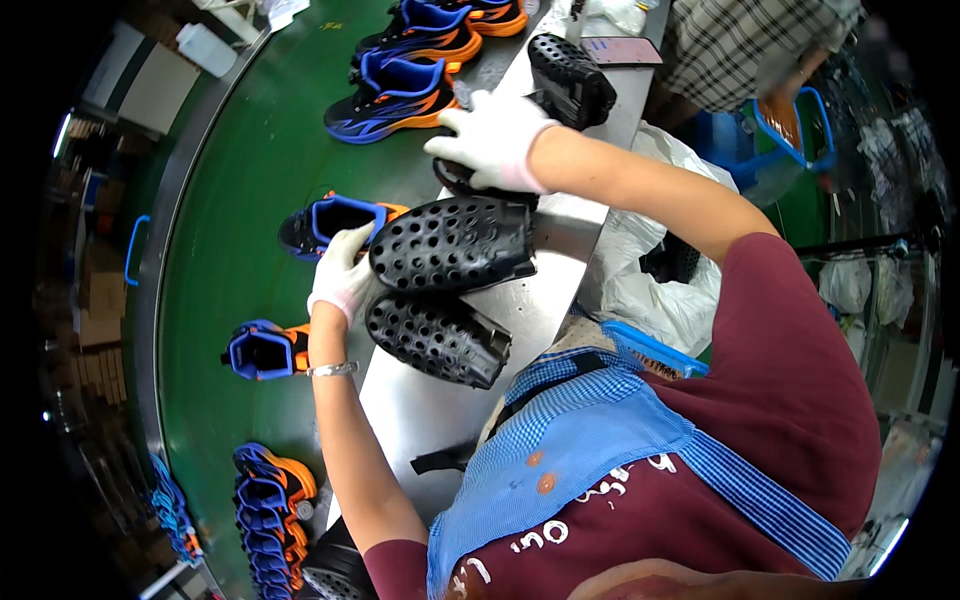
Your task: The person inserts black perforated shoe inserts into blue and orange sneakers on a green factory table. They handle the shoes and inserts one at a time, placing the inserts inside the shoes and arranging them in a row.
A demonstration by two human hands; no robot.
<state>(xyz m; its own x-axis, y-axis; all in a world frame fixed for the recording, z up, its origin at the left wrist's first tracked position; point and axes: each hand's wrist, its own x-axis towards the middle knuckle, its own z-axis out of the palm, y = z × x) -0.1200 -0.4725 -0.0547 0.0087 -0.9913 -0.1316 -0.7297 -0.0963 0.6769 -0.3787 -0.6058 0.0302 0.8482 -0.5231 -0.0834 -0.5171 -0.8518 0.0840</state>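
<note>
My left hand (343, 268), in a white glove, has its fingers closed at the near side of a black, blue and orange sneaker (345, 215). Right beside that hand, two black perforated plastic shoe forms (455, 243) lie side by side on the metal ledge, and the nearer form (437, 340) points toward the hand. Also gloved, my right hand (492, 140) is open with fingers spread, over another black piece (462, 180) that it partly hides. Farther back stands one more black perforated form (570, 78).
Sneakers (395, 95) stand on the green conveyor belt (230, 150), with a row of several more (268, 510) at the near left. Beyond the ledge is a white plastic bag (640, 270) with black forms inside. A pink phone (622, 51) lies by another person's checked garment (750, 45).
</note>
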